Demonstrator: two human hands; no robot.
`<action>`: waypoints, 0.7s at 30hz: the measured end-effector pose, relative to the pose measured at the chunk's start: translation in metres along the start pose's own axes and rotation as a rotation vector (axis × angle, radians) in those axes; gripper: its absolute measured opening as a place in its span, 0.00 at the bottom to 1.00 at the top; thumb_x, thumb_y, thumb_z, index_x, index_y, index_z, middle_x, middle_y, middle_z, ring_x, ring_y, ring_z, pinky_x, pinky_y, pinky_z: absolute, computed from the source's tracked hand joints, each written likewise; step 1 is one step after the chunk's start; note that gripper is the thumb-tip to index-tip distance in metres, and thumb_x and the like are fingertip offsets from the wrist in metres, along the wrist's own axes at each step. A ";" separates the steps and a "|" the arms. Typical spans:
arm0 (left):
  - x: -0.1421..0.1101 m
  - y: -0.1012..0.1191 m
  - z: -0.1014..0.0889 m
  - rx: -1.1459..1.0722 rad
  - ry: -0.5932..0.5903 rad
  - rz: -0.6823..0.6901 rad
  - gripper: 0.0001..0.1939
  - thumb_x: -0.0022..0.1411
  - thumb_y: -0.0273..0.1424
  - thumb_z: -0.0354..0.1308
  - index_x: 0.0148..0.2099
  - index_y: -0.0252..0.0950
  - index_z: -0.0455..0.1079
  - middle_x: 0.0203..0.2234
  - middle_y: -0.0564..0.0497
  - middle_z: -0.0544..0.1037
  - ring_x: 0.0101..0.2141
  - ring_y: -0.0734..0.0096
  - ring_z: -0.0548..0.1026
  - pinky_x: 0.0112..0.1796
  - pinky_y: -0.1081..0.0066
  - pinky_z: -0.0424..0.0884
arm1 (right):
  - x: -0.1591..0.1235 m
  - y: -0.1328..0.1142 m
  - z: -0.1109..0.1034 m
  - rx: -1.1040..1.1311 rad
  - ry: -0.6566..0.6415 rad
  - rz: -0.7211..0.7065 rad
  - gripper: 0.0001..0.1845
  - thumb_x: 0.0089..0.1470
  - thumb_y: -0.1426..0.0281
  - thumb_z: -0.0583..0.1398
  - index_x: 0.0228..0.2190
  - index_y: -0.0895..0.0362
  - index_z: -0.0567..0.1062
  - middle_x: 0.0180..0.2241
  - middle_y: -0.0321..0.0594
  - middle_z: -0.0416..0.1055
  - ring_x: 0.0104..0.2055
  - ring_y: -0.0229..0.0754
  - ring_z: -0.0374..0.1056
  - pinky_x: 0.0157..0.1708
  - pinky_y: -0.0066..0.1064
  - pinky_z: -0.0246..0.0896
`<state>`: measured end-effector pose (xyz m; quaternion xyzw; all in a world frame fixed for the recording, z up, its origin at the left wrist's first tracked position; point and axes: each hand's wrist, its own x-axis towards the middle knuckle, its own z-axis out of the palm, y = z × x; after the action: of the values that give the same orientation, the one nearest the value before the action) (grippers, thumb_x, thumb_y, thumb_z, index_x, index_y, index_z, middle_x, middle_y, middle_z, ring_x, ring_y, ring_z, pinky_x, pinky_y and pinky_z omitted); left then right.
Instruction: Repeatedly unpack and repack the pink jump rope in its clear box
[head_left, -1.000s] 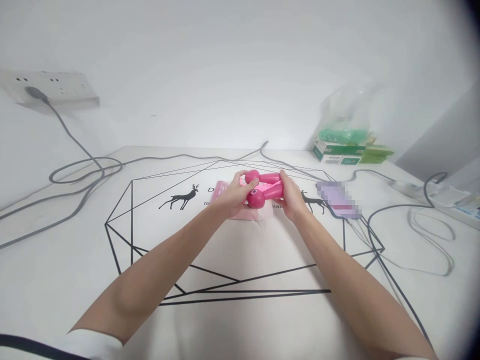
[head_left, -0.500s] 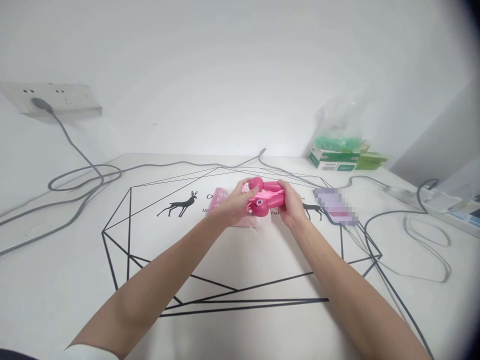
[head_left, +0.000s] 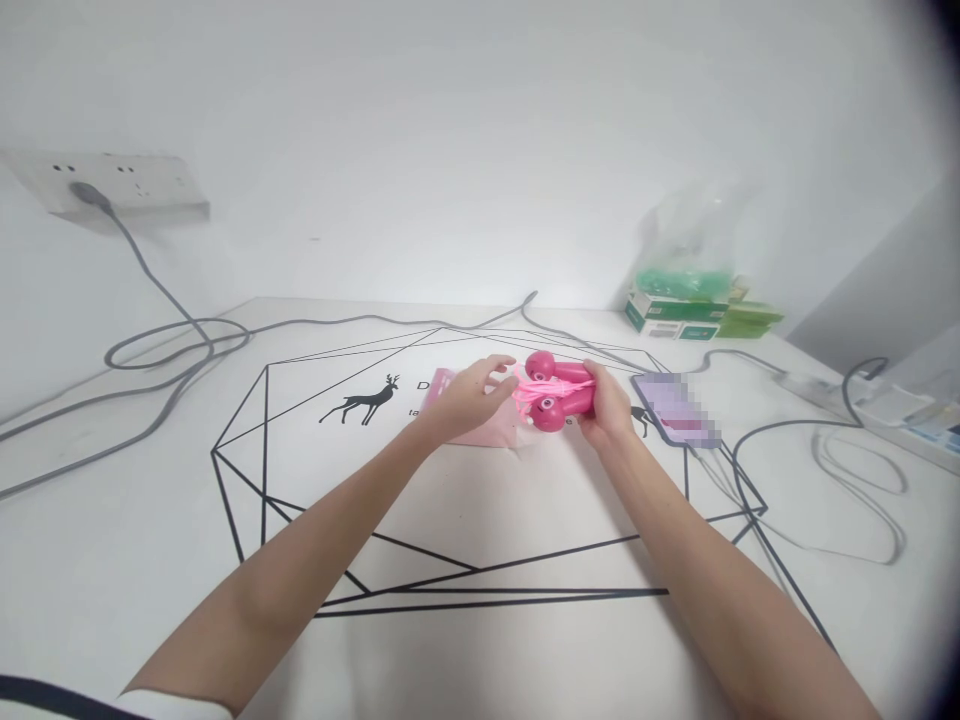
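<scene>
A dark, rounded plug (head_left: 90, 194) is seated in a flat white socket (head_left: 169, 185) at far left, from which a smooth grey cable (head_left: 145, 269) is looped onto the matte white tabletop (head_left: 450, 520). A black antlered deer (head_left: 360, 402) is printed there, framed by angular lines. The left hand (head_left: 472, 395) is held with its grip released, fingers parted and lightly bent; whether the cord is brushed by its fingertips cannot be told. Beneath it, a thin, translucent pink packet (head_left: 480, 428) is laid flat. Above the tabletop, just right of those fingertips, a pink rope (head_left: 556, 388) is held: two glossy handles are set side by side, each topped by a ball-shaped head marked with a round eye, and paler strands are bunched between them. The handle ends are grasped in the grip of the right hand (head_left: 609, 405). Farther right, a slim, dark-edged phone (head_left: 651, 395) is rested, its screen pixelated. Behind, green-and-white boxes (head_left: 675, 310) are stacked under a clear, crumpled bag (head_left: 690, 240).
</scene>
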<state>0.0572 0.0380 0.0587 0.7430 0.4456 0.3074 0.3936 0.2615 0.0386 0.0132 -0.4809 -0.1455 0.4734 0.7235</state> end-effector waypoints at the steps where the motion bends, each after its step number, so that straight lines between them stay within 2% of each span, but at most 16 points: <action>1: 0.000 -0.003 0.000 0.144 0.023 0.078 0.18 0.68 0.43 0.53 0.55 0.42 0.70 0.55 0.47 0.72 0.53 0.58 0.71 0.53 0.61 0.68 | 0.002 0.000 -0.002 0.008 0.020 -0.007 0.13 0.45 0.68 0.67 0.34 0.55 0.72 0.29 0.32 0.76 0.29 0.38 0.72 0.22 0.26 0.68; 4: 0.002 -0.011 0.005 0.495 -0.004 0.192 0.14 0.68 0.38 0.50 0.48 0.40 0.74 0.48 0.46 0.75 0.51 0.56 0.72 0.54 0.58 0.65 | 0.008 0.003 -0.007 0.020 0.069 -0.006 0.11 0.46 0.68 0.66 0.33 0.55 0.72 0.29 0.33 0.75 0.30 0.39 0.73 0.23 0.26 0.69; 7: 0.010 -0.016 0.020 0.682 -0.025 0.160 0.16 0.67 0.37 0.52 0.52 0.37 0.72 0.50 0.43 0.74 0.51 0.53 0.71 0.53 0.56 0.65 | 0.014 0.007 -0.011 -0.008 0.119 -0.033 0.12 0.45 0.68 0.67 0.33 0.55 0.72 0.28 0.32 0.74 0.27 0.38 0.71 0.20 0.26 0.67; 10: 0.018 -0.016 0.036 0.756 -0.051 0.107 0.20 0.65 0.38 0.55 0.57 0.36 0.67 0.54 0.40 0.70 0.56 0.50 0.68 0.55 0.57 0.64 | 0.021 0.011 -0.015 -0.001 0.164 -0.083 0.11 0.45 0.68 0.66 0.32 0.55 0.72 0.28 0.32 0.74 0.27 0.38 0.71 0.21 0.27 0.67; 13: 0.025 -0.013 0.043 0.776 -0.167 0.031 0.28 0.62 0.37 0.57 0.62 0.36 0.60 0.58 0.36 0.66 0.60 0.45 0.63 0.56 0.49 0.61 | 0.024 0.012 -0.017 0.000 0.195 -0.092 0.11 0.45 0.67 0.67 0.32 0.55 0.71 0.28 0.32 0.73 0.27 0.39 0.71 0.22 0.28 0.68; 17: 0.028 -0.008 0.045 0.740 -0.288 -0.069 0.45 0.53 0.28 0.62 0.70 0.37 0.46 0.68 0.32 0.52 0.67 0.37 0.48 0.59 0.37 0.51 | 0.024 0.009 -0.016 0.012 0.194 -0.078 0.10 0.47 0.67 0.66 0.32 0.54 0.71 0.28 0.31 0.73 0.28 0.38 0.72 0.23 0.28 0.70; 21: 0.027 -0.006 0.047 0.756 -0.281 -0.102 0.50 0.50 0.19 0.59 0.71 0.35 0.42 0.68 0.31 0.50 0.68 0.37 0.46 0.60 0.36 0.48 | 0.020 0.007 -0.011 0.069 0.192 -0.076 0.09 0.47 0.69 0.66 0.31 0.55 0.71 0.28 0.31 0.73 0.29 0.37 0.72 0.23 0.26 0.69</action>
<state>0.1040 0.0492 0.0326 0.8471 0.5054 -0.0025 0.1643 0.2748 0.0495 -0.0029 -0.4929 -0.0774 0.4022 0.7676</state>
